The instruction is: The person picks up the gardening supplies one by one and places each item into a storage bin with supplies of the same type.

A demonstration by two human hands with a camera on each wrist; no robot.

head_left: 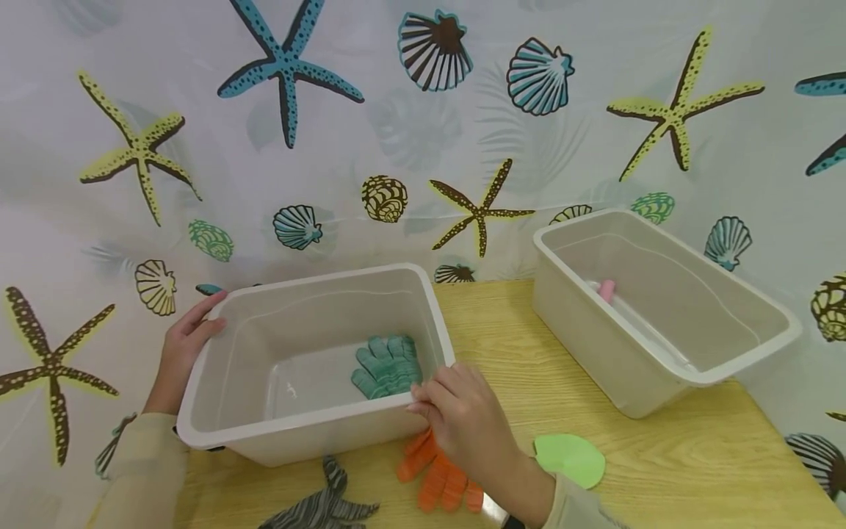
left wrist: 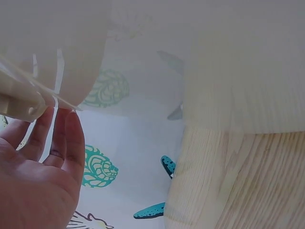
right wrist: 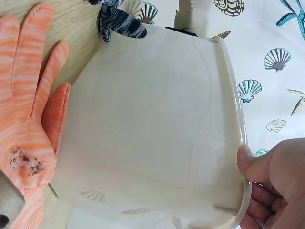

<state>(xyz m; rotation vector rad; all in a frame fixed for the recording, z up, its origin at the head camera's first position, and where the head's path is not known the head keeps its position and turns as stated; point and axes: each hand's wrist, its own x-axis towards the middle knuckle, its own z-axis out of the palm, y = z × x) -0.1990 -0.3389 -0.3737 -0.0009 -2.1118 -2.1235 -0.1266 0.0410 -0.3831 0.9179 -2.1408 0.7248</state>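
Observation:
Both hands hold a beige plastic bin by its rim, tilted over the wooden table. My left hand grips the left end, its fingers hooked up under the lip. At the near right corner my right hand pinches the rim, thumb on the lip and fingers curled beneath. A teal knit glove lies inside, toward the bin's right end. In front of the bin are an orange glove, partly behind my right hand in the head view, and a dark grey striped glove.
A second beige bin stands at the right, with a small pink object inside. A flat light-green piece lies right of my right wrist. Behind the table hangs a curtain printed with starfish and shells.

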